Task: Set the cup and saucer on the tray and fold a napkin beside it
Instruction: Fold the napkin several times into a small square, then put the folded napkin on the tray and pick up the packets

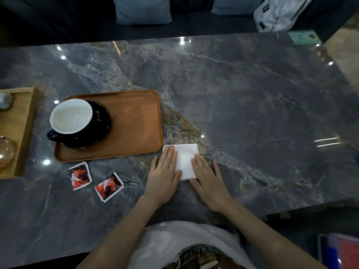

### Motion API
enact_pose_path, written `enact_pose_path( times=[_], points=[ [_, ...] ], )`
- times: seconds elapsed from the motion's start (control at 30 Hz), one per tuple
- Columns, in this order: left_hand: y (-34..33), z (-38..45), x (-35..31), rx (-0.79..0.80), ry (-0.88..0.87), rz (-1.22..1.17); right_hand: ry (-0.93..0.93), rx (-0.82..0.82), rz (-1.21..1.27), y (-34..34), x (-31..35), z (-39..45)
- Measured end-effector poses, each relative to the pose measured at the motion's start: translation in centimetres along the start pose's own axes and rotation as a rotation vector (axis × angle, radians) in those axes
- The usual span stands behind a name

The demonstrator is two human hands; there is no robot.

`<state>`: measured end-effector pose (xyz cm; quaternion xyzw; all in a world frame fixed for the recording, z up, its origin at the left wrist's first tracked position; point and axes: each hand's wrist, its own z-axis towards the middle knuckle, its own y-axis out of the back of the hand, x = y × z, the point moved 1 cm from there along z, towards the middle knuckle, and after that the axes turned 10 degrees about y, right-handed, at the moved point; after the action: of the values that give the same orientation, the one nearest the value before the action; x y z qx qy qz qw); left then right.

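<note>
A black cup with a white inside (71,115) stands on a black saucer (101,121) at the left end of a brown wooden tray (136,121). Just right of the tray's near right corner lies a folded white napkin (185,159) on the marble table. My left hand (164,175) lies flat on the napkin's left edge, fingers together and stretched out. My right hand (207,176) presses flat on its right near part. Neither hand grips anything; both cover part of the napkin.
Two red, black and white sachets (80,175) (109,186) lie near the tray's front edge. A light wooden box (25,121) with a glass jar (5,150) stands at the far left. A sofa with cushions (142,9) and a white bag (277,12) lie beyond the table.
</note>
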<state>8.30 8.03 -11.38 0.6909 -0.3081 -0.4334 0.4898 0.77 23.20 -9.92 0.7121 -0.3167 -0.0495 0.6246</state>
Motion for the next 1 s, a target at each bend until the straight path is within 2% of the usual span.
enact_pose_path(
  times=[0.07, 0.13, 0.23, 0.3, 0.37, 0.5, 0.57, 0.67, 0.73, 0.87, 0.93, 1.0],
  points=[
    [-0.1, 0.1, 0.1, 0.004, -0.005, -0.014, -0.061, -0.085, 0.14, 0.8, -0.2, 0.1],
    [-0.1, 0.2, 0.2, 0.012, -0.006, -0.035, -0.171, -0.165, 0.118, 1.4, -0.3, 0.6],
    [-0.2, 0.2, 0.4, 0.016, -0.025, -0.077, -0.314, -0.057, 0.128, 1.5, 0.3, 1.7],
    [-0.3, 0.1, 0.6, 0.019, -0.033, -0.098, -0.343, -0.06, 0.223, 1.4, 1.2, 2.5],
    [-0.2, 0.1, 0.7, 0.017, -0.047, -0.12, -0.378, -0.153, 0.34, 1.2, 2.3, 3.2],
    [0.0, -0.4, 1.2, 0.065, -0.061, -0.19, -0.542, -0.487, 0.754, 2.5, 3.3, 4.2],
    [0.4, -0.7, 1.3, 0.077, -0.055, -0.242, -0.579, -0.531, 0.949, 3.6, 3.4, 4.4],
    [0.8, -1.1, 1.2, 0.107, -0.046, -0.299, -0.662, -0.509, 1.187, 4.2, 3.2, 4.7],
    [1.0, -1.2, 1.2, 0.119, -0.043, -0.339, -0.71, -0.4, 1.345, 4.3, 3.0, 4.9],
    [1.5, -1.3, 1.0, 0.137, 0.005, -0.438, -0.676, -0.222, 1.386, 4.9, 3.0, 5.2],
    [1.9, -1.6, 0.7, 0.13, 0.088, -0.613, -0.648, -0.206, 1.405, 5.3, 3.2, 5.5],
    [2.8, -2.1, 0.3, 0.097, 0.222, -0.902, -0.605, -0.204, 1.404, 6.3, 3.6, 6.0]
  ],
)
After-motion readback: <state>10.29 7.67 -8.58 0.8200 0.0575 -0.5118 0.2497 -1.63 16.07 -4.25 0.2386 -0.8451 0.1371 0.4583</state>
